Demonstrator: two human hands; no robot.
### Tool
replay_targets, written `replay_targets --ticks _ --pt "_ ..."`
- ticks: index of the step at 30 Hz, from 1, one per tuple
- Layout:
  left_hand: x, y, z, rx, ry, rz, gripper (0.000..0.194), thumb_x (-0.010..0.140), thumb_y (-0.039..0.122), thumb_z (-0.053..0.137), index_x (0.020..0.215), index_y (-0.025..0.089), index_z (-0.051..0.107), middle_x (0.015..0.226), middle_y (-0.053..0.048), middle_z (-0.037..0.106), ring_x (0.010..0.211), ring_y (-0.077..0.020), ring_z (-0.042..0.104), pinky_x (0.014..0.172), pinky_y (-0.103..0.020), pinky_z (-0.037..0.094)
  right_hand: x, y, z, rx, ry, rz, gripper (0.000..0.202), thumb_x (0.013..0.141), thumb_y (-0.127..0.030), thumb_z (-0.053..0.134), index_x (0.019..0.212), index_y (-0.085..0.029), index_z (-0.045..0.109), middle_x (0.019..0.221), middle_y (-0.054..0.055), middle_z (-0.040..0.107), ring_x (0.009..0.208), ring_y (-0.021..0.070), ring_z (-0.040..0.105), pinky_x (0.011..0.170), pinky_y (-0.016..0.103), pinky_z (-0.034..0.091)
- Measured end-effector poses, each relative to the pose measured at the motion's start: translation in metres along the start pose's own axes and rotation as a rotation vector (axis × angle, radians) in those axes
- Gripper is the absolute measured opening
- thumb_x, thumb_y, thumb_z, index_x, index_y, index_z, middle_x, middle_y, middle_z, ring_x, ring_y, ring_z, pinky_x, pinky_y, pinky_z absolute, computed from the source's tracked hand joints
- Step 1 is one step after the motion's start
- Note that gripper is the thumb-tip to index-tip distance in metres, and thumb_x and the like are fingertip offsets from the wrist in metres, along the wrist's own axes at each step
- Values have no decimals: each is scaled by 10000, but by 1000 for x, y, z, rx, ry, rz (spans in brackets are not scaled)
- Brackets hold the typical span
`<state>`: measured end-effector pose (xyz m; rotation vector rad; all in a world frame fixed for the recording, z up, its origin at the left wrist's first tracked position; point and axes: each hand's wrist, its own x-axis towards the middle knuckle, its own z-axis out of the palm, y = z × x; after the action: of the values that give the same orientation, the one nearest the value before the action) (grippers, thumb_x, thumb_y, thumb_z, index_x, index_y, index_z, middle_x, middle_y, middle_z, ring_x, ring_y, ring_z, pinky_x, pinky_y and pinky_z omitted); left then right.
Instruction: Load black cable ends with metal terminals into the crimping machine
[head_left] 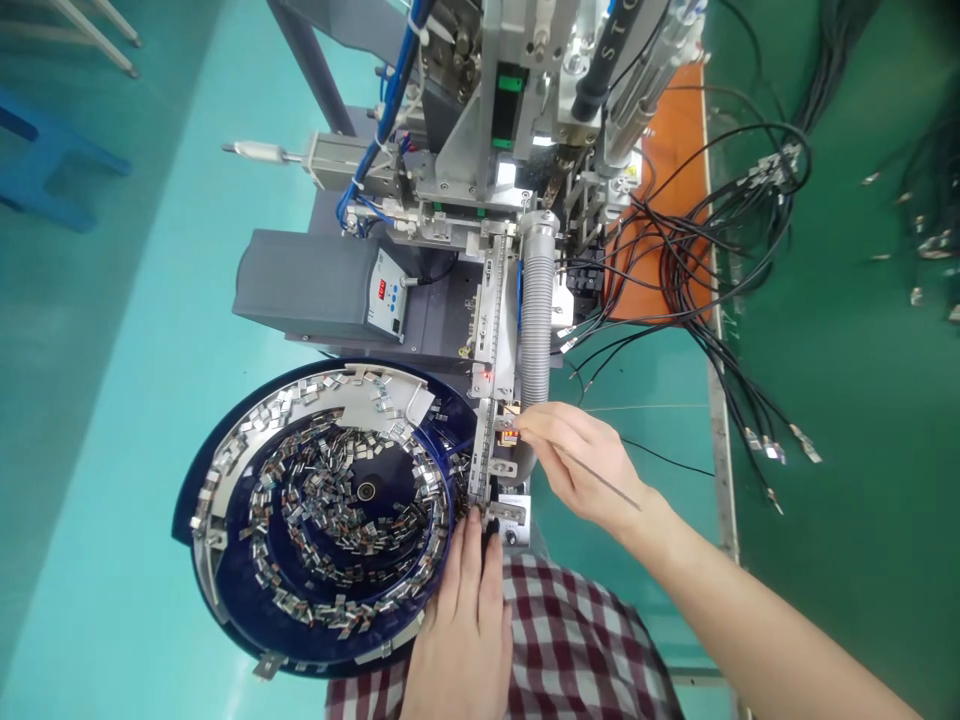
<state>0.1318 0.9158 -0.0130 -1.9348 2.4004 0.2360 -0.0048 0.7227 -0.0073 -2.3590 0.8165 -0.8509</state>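
My right hand (577, 460) is closed in a pinch on a thin metal rod (604, 481), which looks like a hex key. One end of the rod sticks out past my wrist. My fingertips are at a small clamp bracket (505, 423) on the side of the narrow feed track (486, 440). My left hand (463, 620) lies palm down with fingers stretched out. Its fingertips reach the near end of the track, beside the rim of the blue feeder bowl (442, 625). Small metal connector shells (349, 495) fill the bowl and line its spiral ledge.
Behind the track stands a machine with cylinders (352, 160). A grey control box (315, 285) is left, a ribbed grey hose (536, 310) right of the track. Black cables with metal ends (682, 250) hang over an orange board (660, 280) and green mat (847, 400).
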Motion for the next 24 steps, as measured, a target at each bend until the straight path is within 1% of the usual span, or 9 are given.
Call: replay_targets --ticks 4,6,8,10,11,14,16,18,24 --pt "1 -1 -2 -6 -3 2 535 870 197 468 1390 91 393 1528 -172 289 1377 -296 325 909 -332 503 -3 -3 -2 63 16 28 239 906 -68 466 1086 -190 568 931 89 688 871 205 651 761 352 563" --pt "2 -1 -3 -14 -13 -4 537 873 202 471 1392 93 391 1526 -167 296 1368 -291 341 892 -326 512 -8 -8 -9 130 106 105 234 904 -70 469 1061 -198 587 900 77 674 858 203 639 754 359 545" --pt "3 -2 -5 -17 -18 -5 537 875 198 466 1397 94 387 1525 -163 302 1359 -288 355 877 -320 519 -13 -15 -17 171 300 261 196 923 -108 447 948 -210 612 854 63 646 848 201 619 750 366 517" --pt "4 -2 -5 -21 -21 -6 537 875 190 462 1399 100 384 1526 -162 300 1352 -289 365 861 -317 524 -18 -24 -21 254 429 511 246 954 -187 414 777 -214 582 861 62 633 859 202 600 745 358 491" --pt "4 -2 -6 -22 -22 -12 536 873 183 462 1398 101 385 1525 -164 299 1350 -292 367 855 -317 525 -21 -27 -21 332 419 649 292 967 -234 402 713 -212 546 891 67 641 872 202 600 742 349 484" --pt "5 -1 -6 -32 -17 -15 528 872 180 464 1390 102 393 1514 -179 314 1342 -303 375 850 -326 520 -25 -34 -10 566 201 943 354 970 -369 408 665 -205 484 1000 81 670 921 211 622 778 341 480" --pt "6 -1 -6 -44 6 -11 507 875 174 454 1375 96 410 1499 -184 340 1336 -304 380 859 -336 513 -25 -34 3 599 141 1002 363 957 -433 420 680 -206 479 1017 79 678 930 217 628 831 357 472" --pt "7 -1 -7 -63 36 -13 480 878 162 436 1353 89 431 1484 -184 362 1336 -301 376 870 -342 506 -24 -34 13 599 144 1010 373 947 -474 425 691 -208 482 1021 77 682 940 221 628 857 366 468" --pt "7 -3 -10 -125 35 -23 491 892 186 403 1376 107 399 1513 -172 316 1350 -289 360 886 -353 506 -17 -36 20 797 275 1057 406 922 -506 464 655 -201 473 1058 98 699 1015 239 651 894 377 483"
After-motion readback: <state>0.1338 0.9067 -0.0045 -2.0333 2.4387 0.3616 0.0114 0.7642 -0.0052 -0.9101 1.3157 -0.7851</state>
